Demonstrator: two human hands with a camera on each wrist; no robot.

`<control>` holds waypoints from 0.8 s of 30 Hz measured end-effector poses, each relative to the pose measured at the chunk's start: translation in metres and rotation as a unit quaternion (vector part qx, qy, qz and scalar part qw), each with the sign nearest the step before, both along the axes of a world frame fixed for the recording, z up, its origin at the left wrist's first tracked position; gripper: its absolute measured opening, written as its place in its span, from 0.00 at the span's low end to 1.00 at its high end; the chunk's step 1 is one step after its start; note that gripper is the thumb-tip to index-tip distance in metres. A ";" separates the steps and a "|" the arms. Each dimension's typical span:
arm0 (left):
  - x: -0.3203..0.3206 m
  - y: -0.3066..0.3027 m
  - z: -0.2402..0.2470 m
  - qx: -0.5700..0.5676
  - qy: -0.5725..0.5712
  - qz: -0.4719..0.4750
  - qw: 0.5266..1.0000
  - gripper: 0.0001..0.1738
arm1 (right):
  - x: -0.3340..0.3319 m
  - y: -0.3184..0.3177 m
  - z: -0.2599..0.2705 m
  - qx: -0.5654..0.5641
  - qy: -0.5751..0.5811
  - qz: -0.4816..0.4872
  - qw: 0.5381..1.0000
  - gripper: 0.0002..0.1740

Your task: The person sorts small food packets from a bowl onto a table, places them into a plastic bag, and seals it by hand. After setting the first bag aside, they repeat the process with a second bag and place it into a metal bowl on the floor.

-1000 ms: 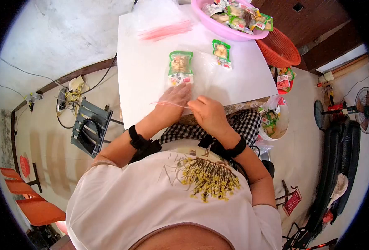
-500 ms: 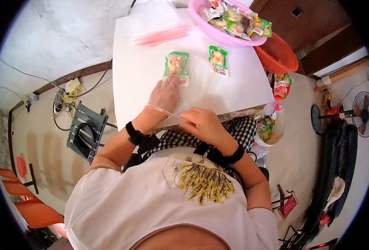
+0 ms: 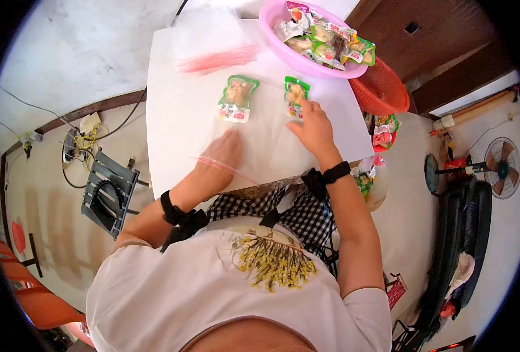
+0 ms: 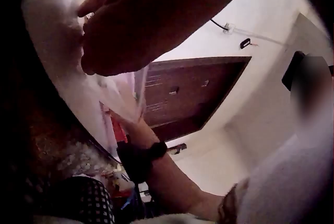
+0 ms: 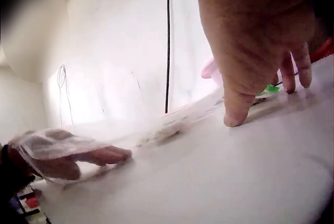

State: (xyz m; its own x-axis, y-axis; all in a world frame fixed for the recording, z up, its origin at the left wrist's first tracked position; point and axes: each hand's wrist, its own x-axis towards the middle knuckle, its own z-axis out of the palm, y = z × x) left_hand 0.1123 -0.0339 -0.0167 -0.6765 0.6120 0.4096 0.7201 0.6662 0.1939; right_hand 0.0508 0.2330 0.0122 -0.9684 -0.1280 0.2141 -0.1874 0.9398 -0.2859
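Left hand [image 3: 220,154]: we log it lying flat inside the clear zip bag [image 3: 268,138], fingers straight, gripping nothing. It pins the film to the white table [image 3: 172,117].
Right hand [image 3: 314,126]: fingers extended, tips resting on the right green packet [image 3: 295,94], not curled round it.
Bag position: flat at the table's near edge, with the red zip strip [image 3: 224,168] crossing near the left wrist.
Packets: 2 lie apart on the table, and the left green packet [image 3: 236,98] is untouched. More sit in the pink basin [image 3: 298,58].
Risk 1: we judge flat fingertips could skid the slick packet away rather than lift it.
Risk 2: if the left hand shifts, the thin film may sag shut, and a packet corner could snag at the zip.
Head view only: the layout of the 2 packets, basin and zip.
Right wrist view only: film draped over the left fingers, and the right thumb planted on the table.
Left wrist view: the palm is in shadow, and we cannot tell the bag's mouth from it.
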 end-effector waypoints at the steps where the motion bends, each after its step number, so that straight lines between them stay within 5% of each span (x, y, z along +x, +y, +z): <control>1: 0.006 -0.003 0.003 0.010 -0.020 -0.018 1.000 0.18 | -0.004 -0.002 0.003 0.033 -0.028 -0.011 0.999 0.26; 2: 0.011 -0.005 0.007 0.021 -0.040 -0.037 0.998 0.20 | -0.009 -0.005 0.006 0.066 -0.056 -0.021 0.996 0.26; 5: 0.024 -0.009 0.043 -0.061 -0.337 -0.065 0.937 0.25 | -0.022 0.007 -0.003 0.083 -0.056 -0.023 0.995 0.22; 8: 0.030 -0.022 0.066 -0.042 -0.362 -0.176 0.914 0.22 | -0.021 0.029 -0.016 0.030 0.111 -0.002 0.993 0.18; 12: 0.029 -0.035 0.076 0.142 -0.350 -0.163 0.911 0.17 | 0.007 0.035 0.004 -0.092 0.246 0.006 0.965 0.16; 15: 0.029 -0.025 0.071 0.340 -0.478 -0.134 0.799 0.18 | 0.035 0.019 0.026 -0.253 0.143 -0.046 0.956 0.13; 20: 0.023 0.003 0.072 0.405 -0.565 -0.120 0.709 0.26 | 0.078 -0.040 0.054 -0.638 -0.029 -0.001 0.769 0.15; 24: 0.019 0.026 0.063 0.516 -0.528 -0.098 0.668 0.26 | 0.092 -0.072 0.058 -0.765 -0.115 0.051 0.632 0.16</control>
